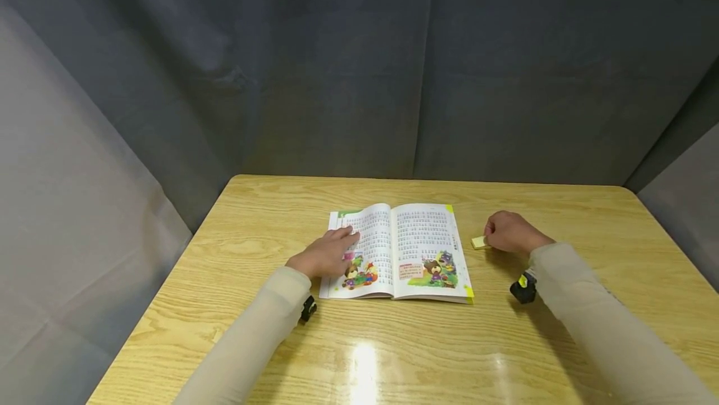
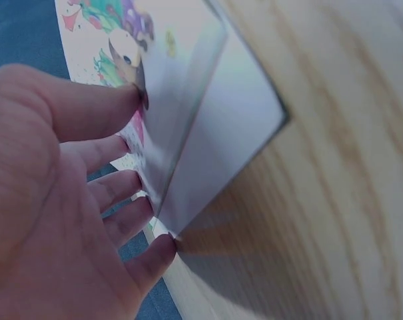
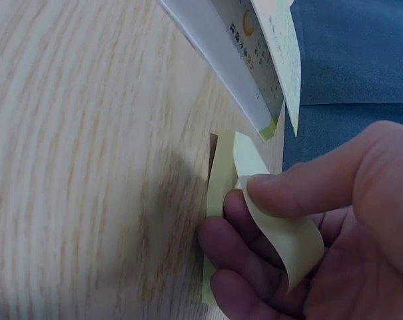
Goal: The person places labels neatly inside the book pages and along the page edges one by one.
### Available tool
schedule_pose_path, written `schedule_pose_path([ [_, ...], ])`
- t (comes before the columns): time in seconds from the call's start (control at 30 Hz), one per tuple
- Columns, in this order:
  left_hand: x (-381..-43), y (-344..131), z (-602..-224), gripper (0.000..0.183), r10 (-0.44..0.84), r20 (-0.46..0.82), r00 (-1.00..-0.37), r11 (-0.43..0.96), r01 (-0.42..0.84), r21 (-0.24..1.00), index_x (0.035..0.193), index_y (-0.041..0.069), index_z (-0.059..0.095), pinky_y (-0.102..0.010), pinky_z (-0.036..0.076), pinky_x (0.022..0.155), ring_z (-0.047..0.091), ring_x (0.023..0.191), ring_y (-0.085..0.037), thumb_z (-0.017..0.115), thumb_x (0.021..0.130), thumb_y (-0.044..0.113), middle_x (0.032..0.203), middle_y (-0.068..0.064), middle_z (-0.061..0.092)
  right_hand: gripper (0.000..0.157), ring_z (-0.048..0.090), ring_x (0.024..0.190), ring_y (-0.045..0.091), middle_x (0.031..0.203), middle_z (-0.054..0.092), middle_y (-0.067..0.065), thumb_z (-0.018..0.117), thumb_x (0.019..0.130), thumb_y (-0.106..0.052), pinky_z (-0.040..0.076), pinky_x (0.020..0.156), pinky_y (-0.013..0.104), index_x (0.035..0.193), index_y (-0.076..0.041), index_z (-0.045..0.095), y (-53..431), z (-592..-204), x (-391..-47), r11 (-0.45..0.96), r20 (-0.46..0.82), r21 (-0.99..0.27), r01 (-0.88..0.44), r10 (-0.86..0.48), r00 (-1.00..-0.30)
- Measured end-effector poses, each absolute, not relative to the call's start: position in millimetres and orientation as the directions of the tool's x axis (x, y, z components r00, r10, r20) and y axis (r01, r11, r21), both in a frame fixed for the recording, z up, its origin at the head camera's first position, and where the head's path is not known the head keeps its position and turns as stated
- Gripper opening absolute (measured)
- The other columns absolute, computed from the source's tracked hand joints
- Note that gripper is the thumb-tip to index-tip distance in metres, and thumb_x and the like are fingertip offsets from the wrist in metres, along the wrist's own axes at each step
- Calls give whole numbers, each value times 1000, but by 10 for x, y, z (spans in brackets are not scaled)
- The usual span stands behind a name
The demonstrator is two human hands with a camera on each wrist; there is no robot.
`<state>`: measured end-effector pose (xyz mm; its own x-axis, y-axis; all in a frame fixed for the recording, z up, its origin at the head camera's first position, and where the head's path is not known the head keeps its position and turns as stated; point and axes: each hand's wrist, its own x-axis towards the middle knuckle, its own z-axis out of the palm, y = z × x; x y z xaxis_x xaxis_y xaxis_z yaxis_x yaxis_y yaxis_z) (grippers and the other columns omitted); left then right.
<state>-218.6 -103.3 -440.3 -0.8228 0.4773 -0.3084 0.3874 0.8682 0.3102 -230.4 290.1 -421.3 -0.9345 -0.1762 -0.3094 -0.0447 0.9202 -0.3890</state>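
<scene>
An open picture book lies on the wooden table, with printed text and cartoon animals on both pages. My left hand rests on its left page, fingers spread and fairly straight. In the left wrist view, the thumb and fingertips touch the page near its outer edge. To the right of the book, my right hand is at a small yellow sticky note pad. The right wrist view shows thumb and fingers pinching a curled top sticky note, bent up from the pad.
Wood-grained tabletop surrounds the book on all sides. Dark grey curtain hangs behind the table's far edge, with paler cloth at the left. A black wrist device is strapped at the right cuff.
</scene>
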Motion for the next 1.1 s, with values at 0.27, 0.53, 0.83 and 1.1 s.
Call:
schedule_pose_path([
  [0.27,-2192,-1027,-4405,64,476,-302,-826,868,388,308,159,19,25,-48,22,127,16,156,-30,52,102,30,168,-5,18,11,51,72,20,78,58,8,56,86,-11,40,61,27,85,-3,63,2925,-4250,-2305,915,-296,-401,-43,-174,-939],
  [0.53,-2194,-1028,-4410,64,471,-306,-828,872,383,304,159,20,24,-48,20,127,16,156,-28,51,102,31,168,-4,17,11,51,69,19,75,59,7,56,88,-12,39,60,26,85,-3,61,2936,-4264,-2297,903,-289,-428,-30,-168,-942],
  [0.83,-2182,-1014,-4393,65,479,-304,-824,862,375,341,159,18,25,-48,21,127,16,156,-29,53,101,29,168,-5,17,11,53,61,15,68,63,8,58,92,-13,42,59,27,90,-2,61,2899,-4298,-2278,841,-171,-535,-76,-195,-966],
  [1.1,-2183,-1020,-4362,64,467,-270,-842,865,370,339,157,16,30,-45,25,126,21,154,-29,56,100,27,166,-6,23,24,60,71,22,85,68,17,54,96,-18,48,67,30,109,0,64,2756,-4218,-2403,787,-142,-617,-9,-122,-982],
])
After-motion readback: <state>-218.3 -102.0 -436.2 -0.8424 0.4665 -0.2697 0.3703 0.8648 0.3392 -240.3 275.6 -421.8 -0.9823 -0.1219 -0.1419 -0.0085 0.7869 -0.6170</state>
